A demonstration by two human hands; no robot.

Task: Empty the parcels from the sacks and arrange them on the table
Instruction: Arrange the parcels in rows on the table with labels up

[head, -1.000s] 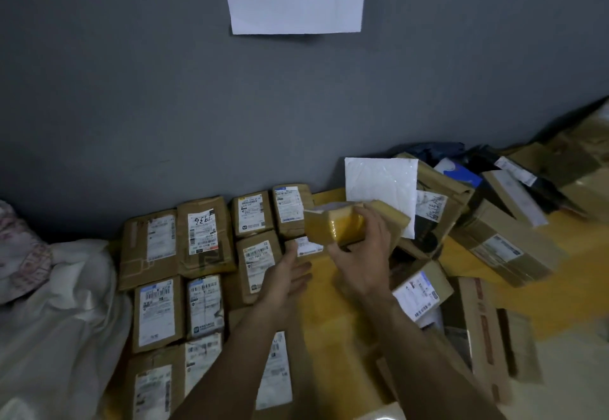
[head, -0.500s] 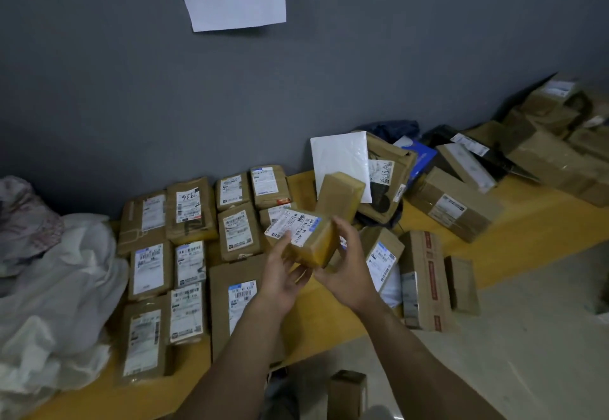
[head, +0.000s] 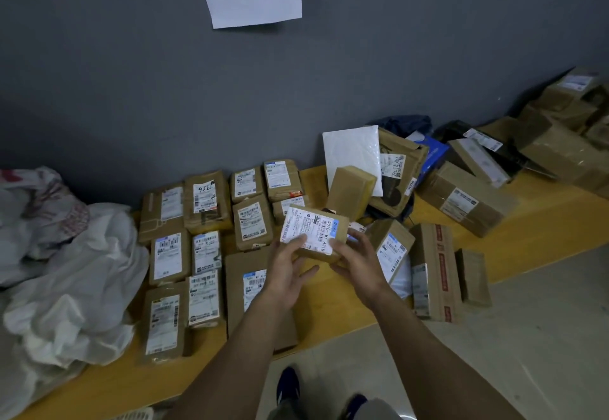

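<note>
Neat rows of parcels (head: 204, 251) lie on the table (head: 534, 238), my left hand (head: 286, 268) and right hand (head: 359, 261) clasp another box (head: 313, 231), a jumbled heap (head: 461, 200) awaits sorting

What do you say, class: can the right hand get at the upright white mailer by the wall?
Probably not yet: the right hand and left hand both grip the labelled parcel, and a plain brown box stands before the white mailer.

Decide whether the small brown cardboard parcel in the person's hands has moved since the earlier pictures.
Yes. The small brown cardboard parcel has come down and left, away from the white padded envelope and towards the person; its label now faces up.
</note>
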